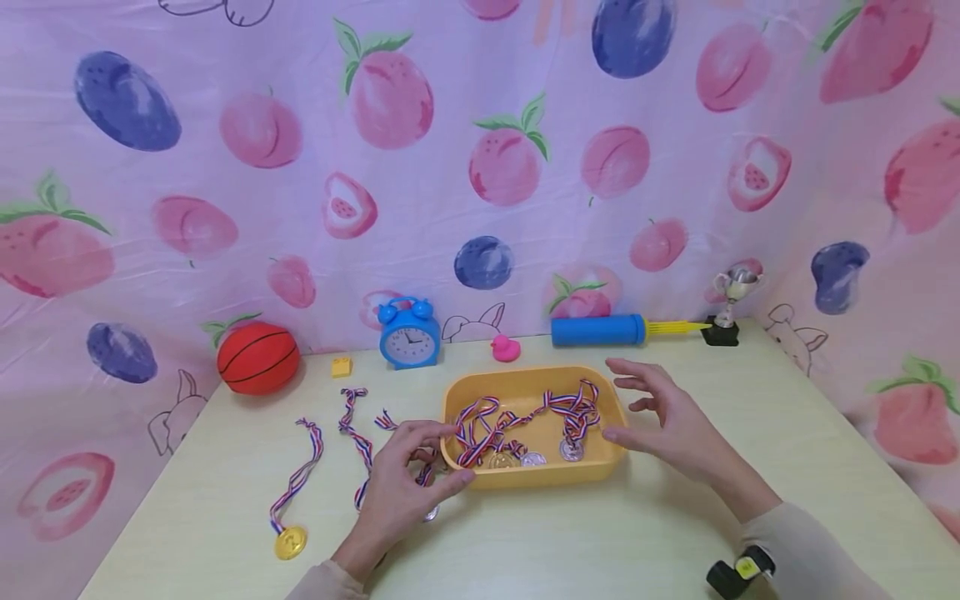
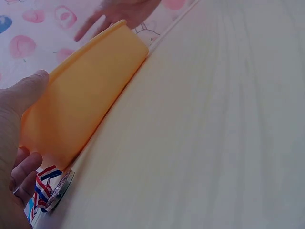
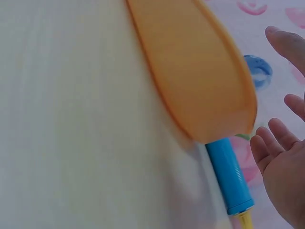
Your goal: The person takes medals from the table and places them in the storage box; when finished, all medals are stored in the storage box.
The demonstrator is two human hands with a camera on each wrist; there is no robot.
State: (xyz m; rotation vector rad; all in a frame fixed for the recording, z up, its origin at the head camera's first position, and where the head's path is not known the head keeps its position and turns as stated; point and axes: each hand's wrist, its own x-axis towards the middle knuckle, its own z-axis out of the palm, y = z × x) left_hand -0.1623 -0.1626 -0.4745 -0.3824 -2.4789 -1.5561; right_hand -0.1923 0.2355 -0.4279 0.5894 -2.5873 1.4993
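A yellow-orange plastic bin [image 1: 540, 477] stands on the table between the two hands. Inside it lie medals, among them a silver one [image 1: 572, 450] and a gold-toned one [image 1: 502, 460], with striped red, white and blue ribbons [image 1: 573, 408]. My left hand [image 1: 405, 479] is at the bin's left end, its thumb and fingers spread around the corner. Whether it presses the wall is hard to tell. Beside that hand lies another silver medal [image 2: 61, 192], partly hidden in the head view. At the right end, my right hand [image 1: 675, 425] is spread with fingers apart, its thumb close to the rim.
A gold medal [image 1: 291, 542] lies on the table at left, near more ribbons [image 1: 351, 417]. Along the back are a red basketball [image 1: 258, 358], a yellow block [image 1: 341, 367], a blue alarm clock [image 1: 410, 337], a pink duck [image 1: 506, 348], a blue pump [image 1: 597, 331] and a trophy [image 1: 731, 304].
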